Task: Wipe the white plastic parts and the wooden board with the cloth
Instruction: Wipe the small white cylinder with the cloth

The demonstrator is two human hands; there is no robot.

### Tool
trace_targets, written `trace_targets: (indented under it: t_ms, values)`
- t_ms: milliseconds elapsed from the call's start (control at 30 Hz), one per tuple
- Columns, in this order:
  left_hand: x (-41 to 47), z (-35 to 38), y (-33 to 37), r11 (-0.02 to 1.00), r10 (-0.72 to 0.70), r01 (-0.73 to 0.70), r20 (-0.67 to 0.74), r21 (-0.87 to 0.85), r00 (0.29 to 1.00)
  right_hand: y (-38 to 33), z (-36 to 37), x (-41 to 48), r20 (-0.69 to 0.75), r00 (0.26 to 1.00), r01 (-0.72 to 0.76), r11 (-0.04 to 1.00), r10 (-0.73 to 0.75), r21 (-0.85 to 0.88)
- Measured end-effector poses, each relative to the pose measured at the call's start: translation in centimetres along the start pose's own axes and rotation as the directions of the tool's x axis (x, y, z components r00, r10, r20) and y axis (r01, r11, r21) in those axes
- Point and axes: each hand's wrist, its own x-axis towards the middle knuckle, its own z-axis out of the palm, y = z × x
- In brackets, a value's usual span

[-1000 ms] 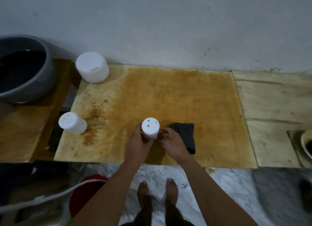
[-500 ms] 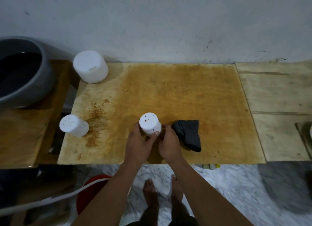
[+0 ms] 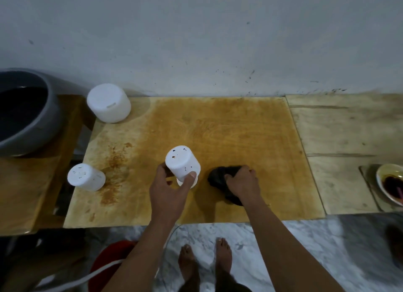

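Note:
My left hand point(image 3: 169, 191) grips a speckled white plastic cylinder point(image 3: 182, 164), tilted and lifted off the wooden board point(image 3: 218, 128). Under it a flat white piece point(image 3: 193, 182) peeks out. To the right my right hand point(image 3: 243, 182) grips the dark cloth point(image 3: 220, 177), which lies bunched on the board. A second speckled white cylinder point(image 3: 86, 177) lies on its side at the board's left edge. A larger white plastic part point(image 3: 108, 103) stands at the board's back left corner. Brown stains point(image 3: 115, 163) streak the board's left side.
A grey basin point(image 3: 24, 110) of dark liquid sits on a lower wooden stand at the left. Pale boards point(image 3: 349, 139) adjoin on the right, with a bowl point(image 3: 390, 183) of dark liquid at the far right. A red bucket point(image 3: 109, 261) and my bare feet are on the marble floor.
My right hand left the white cylinder and moved right onto the cloth, gripping it. My left hand lifted and tilted the cylinder.

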Motion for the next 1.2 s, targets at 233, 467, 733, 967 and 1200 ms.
trace_targets:
  t_ms: [233,467,733,967,1200]
  values:
    - [0.3,1.5,3.6,0.976,-0.037,0.061,0.117,-0.207,0.992,1.4,-1.2,-1.4,-0.060,0.990,0.139,0.959,-0.128,0.246]
    - [0.7,2.8,7.7,0.981,-0.014,0.049,0.186,-0.186,0.982,-1.4,-7.5,-9.2,-0.375,0.868,0.493,0.665,-0.327,0.561]
    - [0.2,3.6,14.1,0.929,0.138,-0.017,0.304,-0.369,0.943,-4.8,-12.7,-14.1,-0.455,0.619,0.768,0.371,-0.640,0.522]
    - [-1.2,3.1,18.2,0.873,0.210,-0.032,0.316,-0.487,0.925,-6.9,-12.7,-14.1,-0.630,0.397,0.916,0.332,-0.667,0.225]
    - [-1.2,1.8,20.1,0.829,0.265,-0.055,0.304,-0.557,0.915,-8.4,-15.3,-14.9,-0.739,0.470,0.883,0.249,-0.482,0.399]
